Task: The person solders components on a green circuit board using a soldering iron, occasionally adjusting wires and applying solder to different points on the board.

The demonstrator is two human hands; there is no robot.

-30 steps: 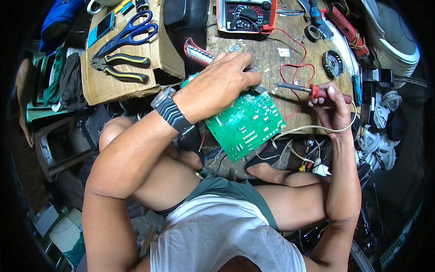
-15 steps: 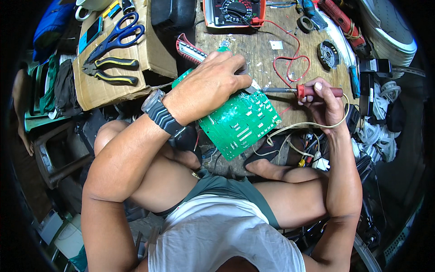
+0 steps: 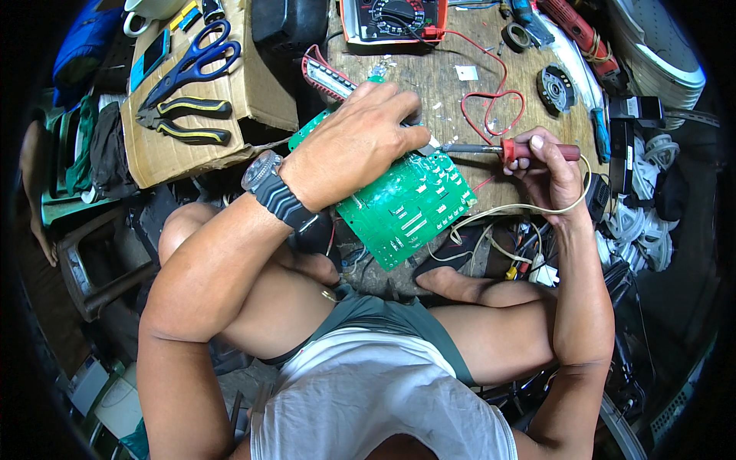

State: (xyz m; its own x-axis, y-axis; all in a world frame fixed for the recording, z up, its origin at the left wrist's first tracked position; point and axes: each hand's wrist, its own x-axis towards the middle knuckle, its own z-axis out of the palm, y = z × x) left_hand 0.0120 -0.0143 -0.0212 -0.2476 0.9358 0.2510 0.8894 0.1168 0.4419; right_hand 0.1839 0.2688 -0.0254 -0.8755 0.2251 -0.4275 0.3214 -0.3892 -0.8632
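A green circuit board point(image 3: 406, 211) lies tilted over the table's near edge, its soldered side facing up. Across its upper part rests my left hand point(image 3: 364, 149), fingers curled down over the far edge and gripping the board; the fingertips are hidden. A small pale piece point(image 3: 431, 146) shows by the left thumb, its kind unclear. My right hand point(image 3: 544, 165) is closed round the red handle of a soldering iron point(image 3: 540, 151). The iron points left, its tip at the board's upper edge close to my left thumb. Its pale cord loops round my right wrist.
Beyond the board are a red-handled utility knife point(image 3: 326, 74), an orange multimeter point(image 3: 395, 19) and its red lead point(image 3: 502, 96). On the cardboard box point(image 3: 264, 100) at left lie scissors point(image 3: 195, 65) and pliers point(image 3: 188, 119). A round metal part point(image 3: 555, 90) sits at right.
The iron's tip has shifted slightly left and up along the board's edge. My left hand has moved slightly right; the board stays nearly in place.
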